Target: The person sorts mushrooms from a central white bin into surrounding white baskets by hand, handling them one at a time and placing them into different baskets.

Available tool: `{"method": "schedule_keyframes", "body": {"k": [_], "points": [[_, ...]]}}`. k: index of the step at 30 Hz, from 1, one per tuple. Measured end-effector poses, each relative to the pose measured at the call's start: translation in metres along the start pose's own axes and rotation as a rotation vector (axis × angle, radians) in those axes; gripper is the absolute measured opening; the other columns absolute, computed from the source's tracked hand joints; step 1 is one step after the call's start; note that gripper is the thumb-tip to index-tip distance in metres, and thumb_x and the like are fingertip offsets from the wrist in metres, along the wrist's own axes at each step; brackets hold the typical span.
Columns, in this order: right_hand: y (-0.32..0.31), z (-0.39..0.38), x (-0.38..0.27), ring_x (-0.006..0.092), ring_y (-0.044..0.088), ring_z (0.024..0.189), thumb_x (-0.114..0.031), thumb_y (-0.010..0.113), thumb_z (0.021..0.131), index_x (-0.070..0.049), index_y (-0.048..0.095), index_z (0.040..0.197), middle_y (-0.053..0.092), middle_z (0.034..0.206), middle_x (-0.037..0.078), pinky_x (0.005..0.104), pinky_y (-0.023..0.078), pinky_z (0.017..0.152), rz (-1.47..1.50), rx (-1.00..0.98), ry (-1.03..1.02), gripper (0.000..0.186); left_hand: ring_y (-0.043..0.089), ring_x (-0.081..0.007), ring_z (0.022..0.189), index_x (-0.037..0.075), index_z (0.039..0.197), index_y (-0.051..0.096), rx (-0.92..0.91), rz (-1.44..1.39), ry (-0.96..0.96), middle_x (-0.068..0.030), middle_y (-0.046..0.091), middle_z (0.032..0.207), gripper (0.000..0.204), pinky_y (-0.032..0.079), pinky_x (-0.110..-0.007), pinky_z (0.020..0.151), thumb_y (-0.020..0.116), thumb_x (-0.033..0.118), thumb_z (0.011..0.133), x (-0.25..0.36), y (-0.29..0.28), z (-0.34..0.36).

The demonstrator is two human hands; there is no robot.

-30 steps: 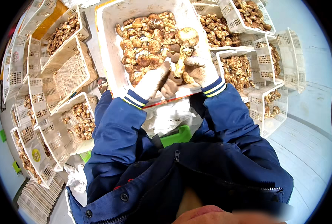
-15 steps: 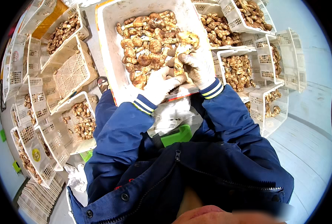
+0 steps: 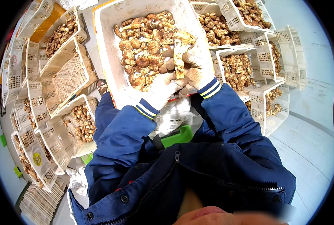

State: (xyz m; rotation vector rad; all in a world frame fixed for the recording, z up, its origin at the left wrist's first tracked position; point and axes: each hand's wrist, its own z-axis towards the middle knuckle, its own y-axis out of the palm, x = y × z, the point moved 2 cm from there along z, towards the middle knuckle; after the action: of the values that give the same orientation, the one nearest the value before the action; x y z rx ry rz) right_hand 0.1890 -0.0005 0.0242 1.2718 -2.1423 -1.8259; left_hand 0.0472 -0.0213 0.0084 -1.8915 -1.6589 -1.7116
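Observation:
Over the near right part of a white foam box (image 3: 110,48), both my gloved hands hold one large brown-and-white mushroom (image 3: 180,48). It has a long pale stem, and its cap end points away from me. My left hand (image 3: 163,88) has its fingers closed at the lower stem. My right hand (image 3: 195,73) grips the stem from the right side, fingers bent round it. Some fingertips are hidden behind the stem and are stained dark. Beside the hands, many brown mushrooms (image 3: 144,47) lie in rows in the box.
White perforated baskets of mushrooms (image 3: 236,69) stand stacked to the right. More baskets (image 3: 82,120) crowd the left, one holding only a few bits (image 3: 71,73). White plastic (image 3: 172,116) and a green object (image 3: 178,137) lie between my legs. A basket stack (image 3: 43,200) stands lower left.
The held mushroom has shifted a little left and its stem stands straighter in the picture. My right hand has moved slightly left and nearer to me, closer to my left hand.

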Motion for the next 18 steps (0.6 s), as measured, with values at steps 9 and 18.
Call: {"method": "schedule_keyframes", "body": {"k": [9,18], "points": [[-0.032,0.015,0.017,0.0132,0.058,0.083,-0.023,0.061,0.085,-0.002,0.057,0.103,0.060,0.090,0.006,0.0254,0.048,0.072,-0.384,0.334,-0.176,0.028,0.059,-0.0205,0.062,0.003,0.089,0.061,0.454,0.932,0.229,-0.0095,0.060,0.070,0.029,0.046,-0.031,0.059,0.068,0.029,0.077,-0.001,-0.026,0.016],[-0.033,0.008,0.006,0.0101,0.053,0.049,-0.022,0.061,0.084,-0.003,0.057,0.101,0.060,0.075,0.005,0.0223,0.040,0.037,-0.614,0.372,-0.161,0.026,0.061,-0.0316,0.078,0.002,0.095,0.061,0.365,1.261,0.648,-0.0164,0.062,0.081,0.030,0.048,-0.036,0.069,0.072,0.018,0.072,0.003,-0.027,0.013]]}}
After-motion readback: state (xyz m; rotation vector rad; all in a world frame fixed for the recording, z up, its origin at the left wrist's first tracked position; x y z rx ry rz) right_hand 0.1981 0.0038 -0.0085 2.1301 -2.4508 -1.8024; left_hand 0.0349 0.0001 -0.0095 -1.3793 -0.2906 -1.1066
